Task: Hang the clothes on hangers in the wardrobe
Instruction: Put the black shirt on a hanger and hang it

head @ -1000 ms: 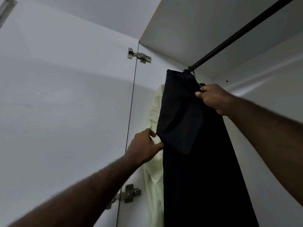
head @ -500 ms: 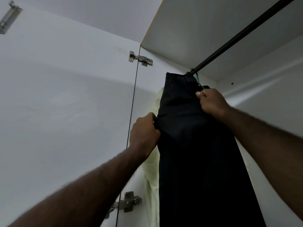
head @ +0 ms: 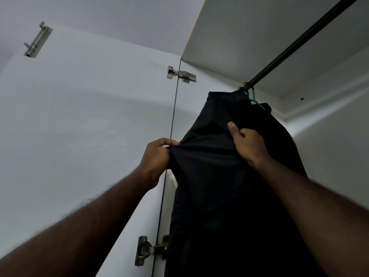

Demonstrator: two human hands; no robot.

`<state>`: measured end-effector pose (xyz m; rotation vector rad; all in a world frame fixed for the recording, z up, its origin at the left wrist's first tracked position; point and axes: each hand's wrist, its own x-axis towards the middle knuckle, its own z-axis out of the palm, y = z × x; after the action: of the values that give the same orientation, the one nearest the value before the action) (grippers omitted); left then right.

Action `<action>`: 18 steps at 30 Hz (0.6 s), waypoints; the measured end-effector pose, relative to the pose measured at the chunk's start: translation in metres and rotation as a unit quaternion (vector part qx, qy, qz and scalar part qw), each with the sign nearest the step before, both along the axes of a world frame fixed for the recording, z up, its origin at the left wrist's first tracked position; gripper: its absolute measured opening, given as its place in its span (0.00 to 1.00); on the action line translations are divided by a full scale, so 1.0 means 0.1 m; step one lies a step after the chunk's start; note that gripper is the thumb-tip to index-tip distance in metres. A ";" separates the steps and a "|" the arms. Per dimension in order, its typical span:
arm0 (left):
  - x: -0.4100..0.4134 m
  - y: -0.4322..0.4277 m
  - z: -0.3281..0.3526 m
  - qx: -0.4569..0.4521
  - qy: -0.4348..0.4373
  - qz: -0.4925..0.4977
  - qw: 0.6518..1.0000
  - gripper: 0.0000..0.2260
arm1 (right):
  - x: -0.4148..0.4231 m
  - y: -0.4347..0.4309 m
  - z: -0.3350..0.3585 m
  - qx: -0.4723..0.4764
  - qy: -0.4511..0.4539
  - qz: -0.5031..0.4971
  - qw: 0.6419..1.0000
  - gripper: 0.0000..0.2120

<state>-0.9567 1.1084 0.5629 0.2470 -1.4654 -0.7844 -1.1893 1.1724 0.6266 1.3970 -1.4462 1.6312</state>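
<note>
Slippage threatens: with left hand [head: 158, 156] pinching and right hand [head: 248, 145] gripping the black cloth garment [head: 209, 186] on its green plastic hanger [head: 254, 97], a hard tug could unhook it from the dark wardrobe rail [head: 299, 43].

Dim, soft light; dark garment [head: 229, 196] detail lost; wide-angle edge bending

Both hands [head: 157, 156] [head: 249, 145] grip the hanging black garment [head: 209, 196].

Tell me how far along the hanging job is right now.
Done: the black garment hangs from the green hanger, hooked on the rod. In hand: left hand pinches its edge, right hand grips the front. Left: letting go; any other clothes are out of view.
</note>
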 end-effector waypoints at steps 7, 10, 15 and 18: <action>0.03 -0.07 0.04 0.020 0.004 -0.038 0.999 0.21 | 0.14 -0.19 0.28 0.040 -0.004 -0.019 0.999 0.19; 0.07 -0.11 0.02 0.033 0.003 -0.073 0.997 0.16 | 0.33 -0.30 0.50 0.010 -0.030 0.042 0.999 0.17; 0.14 -0.30 0.06 0.025 -0.008 -0.077 0.997 0.10 | 0.50 -0.50 0.83 -0.018 -0.035 0.073 0.997 0.11; 0.14 -0.44 0.15 -0.015 0.013 0.007 1.000 0.08 | 0.43 -0.61 0.88 -0.081 -0.075 0.026 0.994 0.06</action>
<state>-0.9427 1.0648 0.5783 0.2224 -1.4485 -0.7515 -1.1462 1.1112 0.7146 1.2531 -1.3346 1.8769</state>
